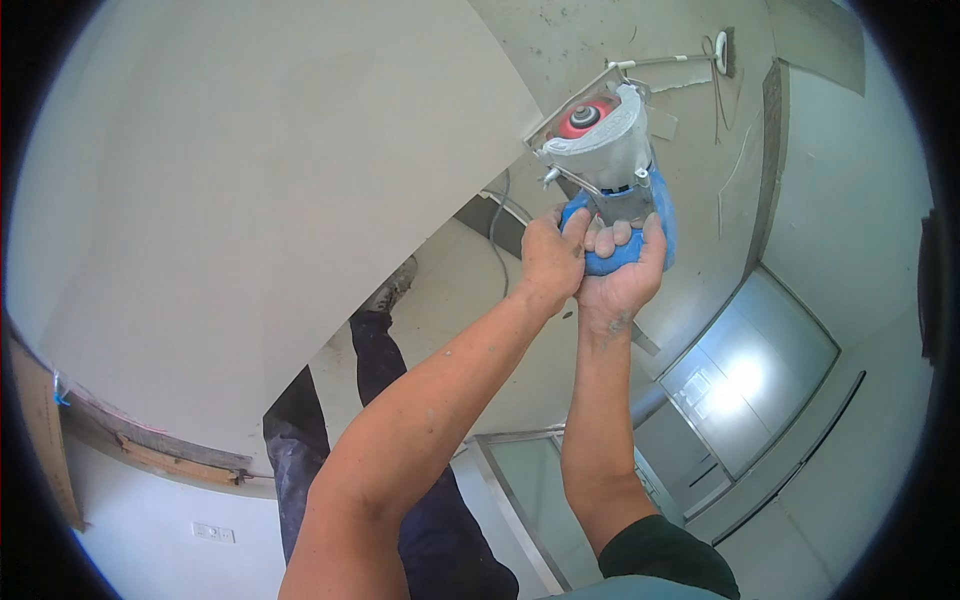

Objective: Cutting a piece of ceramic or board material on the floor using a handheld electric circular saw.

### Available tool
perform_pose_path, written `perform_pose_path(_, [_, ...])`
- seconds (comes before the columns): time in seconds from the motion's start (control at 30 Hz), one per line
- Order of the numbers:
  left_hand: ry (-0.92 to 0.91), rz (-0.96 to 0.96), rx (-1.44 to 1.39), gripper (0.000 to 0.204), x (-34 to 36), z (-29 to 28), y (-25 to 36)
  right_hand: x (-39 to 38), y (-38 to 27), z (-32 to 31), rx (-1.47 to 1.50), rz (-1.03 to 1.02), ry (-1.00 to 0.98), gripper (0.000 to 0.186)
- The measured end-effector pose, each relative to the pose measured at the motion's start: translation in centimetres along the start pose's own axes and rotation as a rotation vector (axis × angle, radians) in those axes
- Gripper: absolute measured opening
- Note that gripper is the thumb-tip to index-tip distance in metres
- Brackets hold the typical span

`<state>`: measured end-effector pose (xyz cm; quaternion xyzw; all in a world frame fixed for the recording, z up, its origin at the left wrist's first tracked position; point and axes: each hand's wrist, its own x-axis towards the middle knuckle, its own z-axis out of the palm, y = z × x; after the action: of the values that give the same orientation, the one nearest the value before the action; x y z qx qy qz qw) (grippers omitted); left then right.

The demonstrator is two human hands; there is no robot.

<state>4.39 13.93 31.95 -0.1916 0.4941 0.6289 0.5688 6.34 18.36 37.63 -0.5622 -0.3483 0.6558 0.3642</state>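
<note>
A blue power saw [661,200] with a pale, dust-coated guard and a red disc sits at the edge of a large pale board [300,180], its metal base plate by that edge. My left hand [553,257] grips the saw's blue body from the left, thumb and fingers pressed on it. My right hand [622,276] is wrapped round the blue handle just beside it, fingers curled over. Both forearms reach up from the lower edge.
My dark-trousered leg and shoe [385,300] show below the board. A grey cable [493,240] hangs behind the saw. A white-handled brush or similar tool [722,55] lies at top right. A bright glass-like panel [735,400] and a wall socket [213,532] are at the sides.
</note>
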Motion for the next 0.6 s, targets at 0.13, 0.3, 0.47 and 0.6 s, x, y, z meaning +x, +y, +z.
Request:
perform_pose_path(0.13, [0.009,-0.007,-0.02,0.038,-0.09,0.16,0.12,0.03,-0.13,0.04,-0.002,0.001,0.009,0.012])
perform_pose_path(0.3, [0.019,-0.008,-0.008,0.039,-0.11,0.25,0.08,-0.14,-0.28,0.39,-0.082,-0.001,0.013,0.023])
perform_pose_path(0.47, [0.017,-0.002,0.011,0.039,-0.07,0.1,0.08,0.01,-0.14,0.08,-0.013,0.01,0.009,0.012])
perform_pose_path(0.6, [0.006,-0.016,0.005,0.04,-0.29,-0.04,0.62,-0.18,-0.16,0.29,-0.027,-0.008,0.013,0.013])
